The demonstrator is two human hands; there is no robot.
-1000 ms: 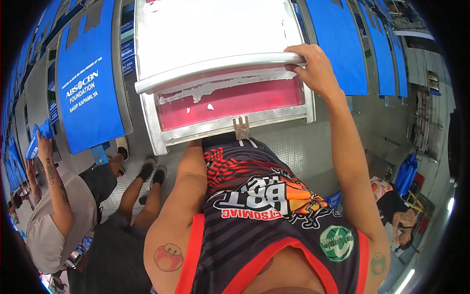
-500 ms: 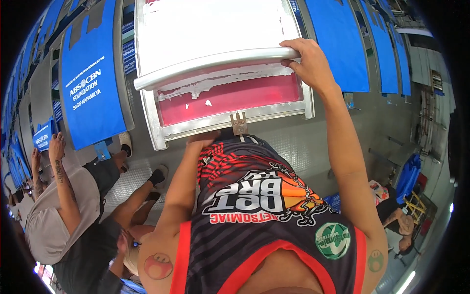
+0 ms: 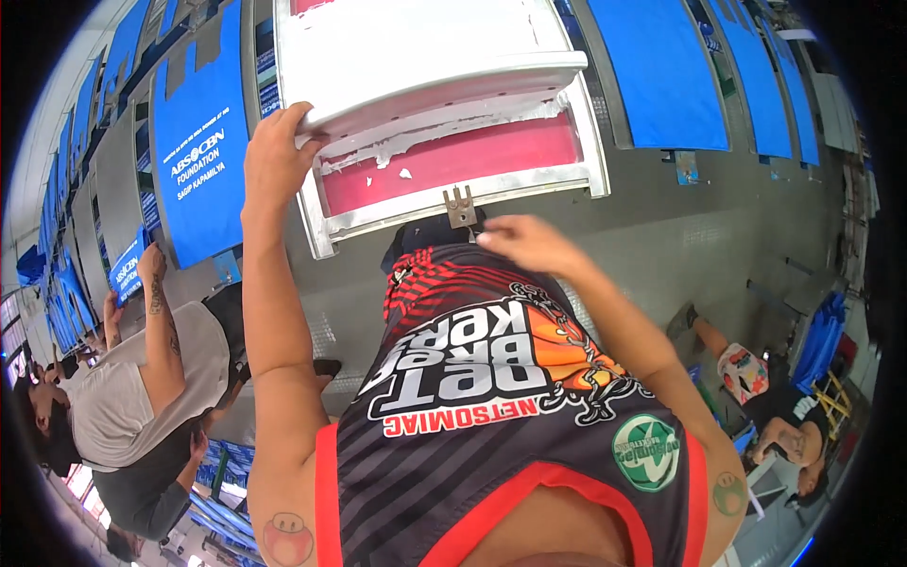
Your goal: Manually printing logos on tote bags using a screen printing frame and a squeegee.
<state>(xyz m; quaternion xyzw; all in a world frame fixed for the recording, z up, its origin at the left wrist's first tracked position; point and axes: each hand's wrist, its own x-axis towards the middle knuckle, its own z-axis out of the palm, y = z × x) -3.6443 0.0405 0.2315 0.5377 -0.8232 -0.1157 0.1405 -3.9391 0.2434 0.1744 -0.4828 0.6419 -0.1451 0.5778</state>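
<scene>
A printing screen [image 3: 581, 128] in a pale metal frame shows a red mesh [image 3: 453, 165] smeared with white ink [image 3: 402, 146]. Across it lies a long silver squeegee [image 3: 453, 80], tilted with its right end higher in view. My left hand [image 3: 276, 156] is closed round the squeegee's left end, thumb on the near side. Low in front of my shirt, my right hand [image 3: 529, 244] has loosely bent fingers with nothing visible in them. Its fingertips are close to the metal bracket [image 3: 460, 208] on the frame's near edge; whether they touch it I cannot tell.
Blue printed cloth pieces [image 3: 200, 142] lie on grey boards at left, with more blue pieces [image 3: 658, 76] at right. A person in a light shirt [image 3: 151, 378] handles a small blue piece at left. Another person [image 3: 784, 416] is at far right.
My right hand has let go of the squeegee's right end and come down beside the bracket. My left hand has risen from the frame's near edge and taken the squeegee's left end.
</scene>
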